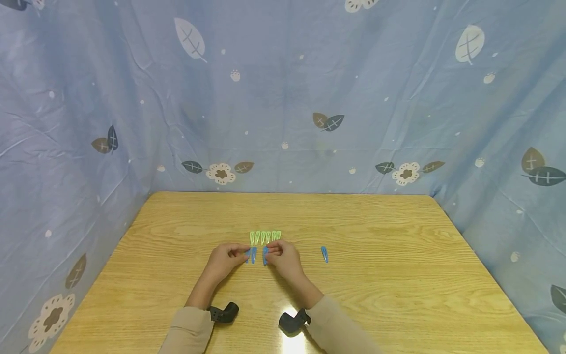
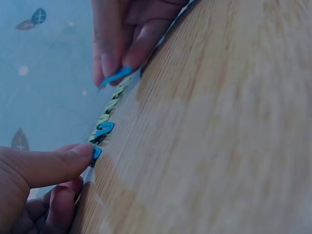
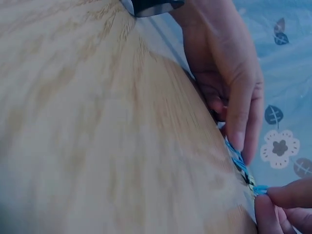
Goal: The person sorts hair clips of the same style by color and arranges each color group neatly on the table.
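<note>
My right hand (image 1: 287, 259) pinches a blue snap hair clip (image 1: 265, 256) between thumb and fingers; in the left wrist view this clip (image 2: 117, 76) appears raised off the wood. To its left, my left hand (image 1: 222, 261) has thumb and forefinger at the two ends of another blue hair clip (image 2: 96, 155), partly covered by the fingers. Between the hands lies a third blue clip (image 1: 254, 254), untouched. Just beyond them runs a row of several pale green hair clips (image 1: 263, 238), side by side; the right hand's fingers come close to the row's right end.
A separate blue hair clip (image 1: 325, 253) lies on the wooden table (image 1: 398, 275) to the right of my right hand. Behind the table and along both sides hangs a blue patterned curtain (image 1: 283, 98). Black wrist-worn devices (image 1: 224, 312) sit on both wrists, low over the tabletop.
</note>
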Available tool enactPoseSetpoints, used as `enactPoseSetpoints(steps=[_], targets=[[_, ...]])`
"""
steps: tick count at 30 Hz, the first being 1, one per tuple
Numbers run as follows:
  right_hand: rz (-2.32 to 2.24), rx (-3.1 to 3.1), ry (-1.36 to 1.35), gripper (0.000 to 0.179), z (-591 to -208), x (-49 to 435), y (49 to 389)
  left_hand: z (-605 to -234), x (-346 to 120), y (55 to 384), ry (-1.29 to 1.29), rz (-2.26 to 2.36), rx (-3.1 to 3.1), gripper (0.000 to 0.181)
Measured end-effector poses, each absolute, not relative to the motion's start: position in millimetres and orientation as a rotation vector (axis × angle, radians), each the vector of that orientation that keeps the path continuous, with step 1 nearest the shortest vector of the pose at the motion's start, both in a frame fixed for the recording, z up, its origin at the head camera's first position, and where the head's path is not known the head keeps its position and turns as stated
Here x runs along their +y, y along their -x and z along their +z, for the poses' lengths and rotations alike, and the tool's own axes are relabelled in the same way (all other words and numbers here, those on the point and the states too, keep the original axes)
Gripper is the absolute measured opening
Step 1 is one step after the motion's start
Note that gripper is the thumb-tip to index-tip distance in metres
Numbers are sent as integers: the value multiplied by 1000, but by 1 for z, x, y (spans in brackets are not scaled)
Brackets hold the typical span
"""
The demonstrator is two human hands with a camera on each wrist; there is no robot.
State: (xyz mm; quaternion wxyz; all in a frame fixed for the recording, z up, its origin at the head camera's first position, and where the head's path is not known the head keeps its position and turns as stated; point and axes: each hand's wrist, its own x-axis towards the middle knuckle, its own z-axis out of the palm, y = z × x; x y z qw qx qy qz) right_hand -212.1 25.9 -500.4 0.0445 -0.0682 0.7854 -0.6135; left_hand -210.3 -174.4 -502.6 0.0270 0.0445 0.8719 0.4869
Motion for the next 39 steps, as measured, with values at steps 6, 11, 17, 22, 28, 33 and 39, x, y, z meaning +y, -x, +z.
enactPoseSetpoints(steps=[6,11,17,22,28,33,39], targets=[[-1795,2525,150,17,-497,14,214,-500,-174,210,-144,1510,2683,22],[-1693,2609,142,17,-492,8,214,-502,-175,211,-144,1508,2681,21],[-1608,2650,118,16,-485,3,216,-503,-175,211,-150,1513,2684,21],[-1552,2684,85,12,-481,-1,217,-504,-176,212,-147,1494,2697,22],[-1506,2727,79,15,-480,-5,217,-502,-178,213,-138,1503,2688,22],[-1534,2684,91,19,-481,-3,216,-500,-178,213,-138,1508,2685,23],[-1587,2595,140,24,-485,6,215,-502,-179,213,-162,1499,2691,22]])
